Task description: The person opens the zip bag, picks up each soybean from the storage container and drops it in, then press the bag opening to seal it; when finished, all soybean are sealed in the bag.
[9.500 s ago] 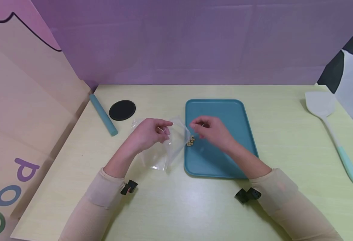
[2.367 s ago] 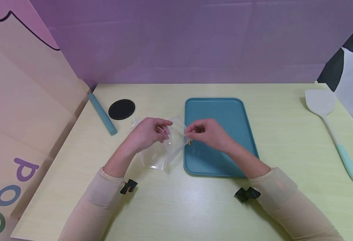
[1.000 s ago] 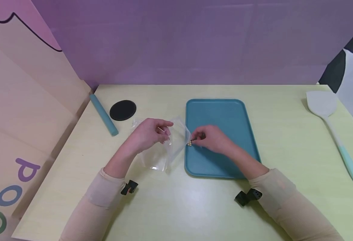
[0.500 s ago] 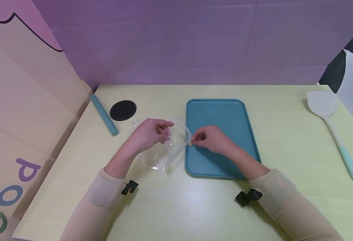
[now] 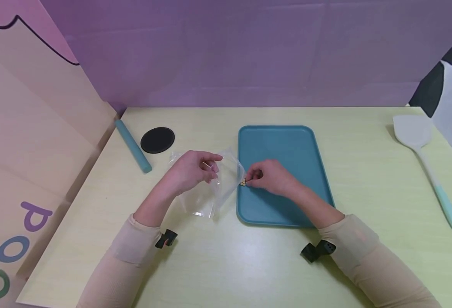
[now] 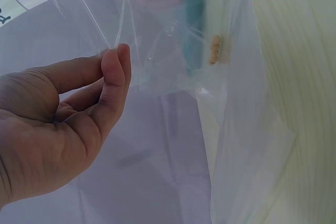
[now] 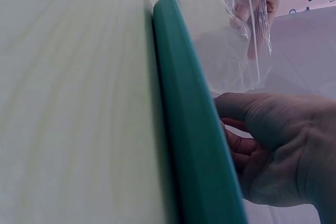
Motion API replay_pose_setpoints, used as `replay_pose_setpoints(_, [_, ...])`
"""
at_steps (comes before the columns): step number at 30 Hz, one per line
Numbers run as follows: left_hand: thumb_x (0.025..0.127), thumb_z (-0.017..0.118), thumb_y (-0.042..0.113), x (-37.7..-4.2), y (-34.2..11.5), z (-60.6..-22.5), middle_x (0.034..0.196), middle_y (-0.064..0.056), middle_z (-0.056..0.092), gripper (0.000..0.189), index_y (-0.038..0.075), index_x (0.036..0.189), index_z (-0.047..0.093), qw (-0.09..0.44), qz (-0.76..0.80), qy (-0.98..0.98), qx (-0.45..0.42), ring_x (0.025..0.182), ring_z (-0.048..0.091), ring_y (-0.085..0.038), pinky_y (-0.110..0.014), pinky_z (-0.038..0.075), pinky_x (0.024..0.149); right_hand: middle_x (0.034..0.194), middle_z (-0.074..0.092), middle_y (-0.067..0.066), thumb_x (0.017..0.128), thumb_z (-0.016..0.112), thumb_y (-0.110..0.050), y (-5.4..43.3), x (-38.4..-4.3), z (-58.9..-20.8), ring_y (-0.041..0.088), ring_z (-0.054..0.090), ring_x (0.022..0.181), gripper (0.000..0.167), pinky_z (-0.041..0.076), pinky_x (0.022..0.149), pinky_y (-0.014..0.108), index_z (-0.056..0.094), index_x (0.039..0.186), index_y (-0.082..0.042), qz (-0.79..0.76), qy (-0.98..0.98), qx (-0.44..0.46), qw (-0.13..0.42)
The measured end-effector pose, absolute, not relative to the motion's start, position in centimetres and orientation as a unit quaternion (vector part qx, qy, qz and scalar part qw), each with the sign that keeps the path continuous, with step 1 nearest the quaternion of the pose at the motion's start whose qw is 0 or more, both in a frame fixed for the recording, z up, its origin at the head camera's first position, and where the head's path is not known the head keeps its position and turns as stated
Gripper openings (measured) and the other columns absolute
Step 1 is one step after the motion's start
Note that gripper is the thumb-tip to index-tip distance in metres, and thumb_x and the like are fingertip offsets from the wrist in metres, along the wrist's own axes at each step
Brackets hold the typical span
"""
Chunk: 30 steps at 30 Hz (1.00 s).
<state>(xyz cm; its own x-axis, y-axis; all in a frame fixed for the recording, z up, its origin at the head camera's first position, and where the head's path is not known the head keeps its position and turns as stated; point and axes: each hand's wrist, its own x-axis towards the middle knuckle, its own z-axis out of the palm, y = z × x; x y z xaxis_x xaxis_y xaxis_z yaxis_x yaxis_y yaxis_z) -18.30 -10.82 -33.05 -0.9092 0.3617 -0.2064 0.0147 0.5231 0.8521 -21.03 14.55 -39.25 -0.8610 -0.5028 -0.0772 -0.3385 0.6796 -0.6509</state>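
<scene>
My left hand (image 5: 195, 171) pinches the upper edge of a clear plastic zip bag (image 5: 199, 203) between thumb and fingers. In the left wrist view the bag (image 6: 157, 51) hangs spread beyond my fingertips. On the left edge of a blue tray (image 5: 283, 145) lies a small cluster of round tan beans (image 5: 243, 183), like soybeans. My right hand (image 5: 270, 176) is over the tray with curled fingers, thumb and index tips right at the beans. Whether a bean is between them I cannot tell. The tray's rim hides those fingertips in the right wrist view.
A black round coaster (image 5: 157, 140) and a blue rod (image 5: 133, 146) lie at the back left of the table (image 5: 226, 265). At the far right lies a turner (image 5: 426, 171) with a white blade and mint handle. A purple wall (image 5: 226, 55) stands behind.
My right hand came from the bag's edge down and right to the beans, then held nearly still. Fewer beans show than 9.5 seconds ago. My left hand and the bag have stayed put.
</scene>
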Motion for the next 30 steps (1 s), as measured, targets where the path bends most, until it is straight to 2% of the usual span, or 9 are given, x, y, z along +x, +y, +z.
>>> replay_pose_setpoints(15, [0.094,0.066,-0.005,-18.3,-10.8,-33.1,0.1,-0.01,0.065,0.047,0.003,0.14,0.06,0.185,0.471,0.856,0.104,0.091,0.064,-0.024,-0.045,0.058,0.088,0.078,0.066,0.0,0.092,0.071,-0.01,14.7,-20.8,-39.2,0.016,0.055,0.07,0.008,0.047,0.063,0.03,0.076,0.093,-0.004,-0.341,0.909,-0.202,0.131])
replay_pose_setpoints(25, [0.093,0.066,-0.005,-18.4,-10.8,-33.1,0.099,-0.011,0.065,0.046,0.003,0.138,0.061,0.184,0.472,0.856,0.103,0.091,0.064,-0.025,-0.045,0.057,0.089,0.086,0.068,0.004,0.095,0.07,-0.015,14.1,-20.4,-38.3,0.022,0.057,0.081,0.013,0.05,0.067,0.032,0.076,0.1,-0.005,-0.416,0.891,-0.155,0.092])
replay_pose_setpoints(30, [0.093,0.067,-0.005,-18.5,-10.9,-33.1,0.099,-0.01,0.065,0.046,0.004,0.138,0.061,0.183,0.469,0.858,0.103,0.09,0.064,-0.025,-0.046,0.057,0.089,0.089,0.068,0.006,0.096,0.071,-0.017,13.9,-20.2,-37.8,0.024,0.057,0.08,0.015,0.05,0.064,0.03,0.076,0.104,-0.006,-0.448,0.881,-0.136,0.066])
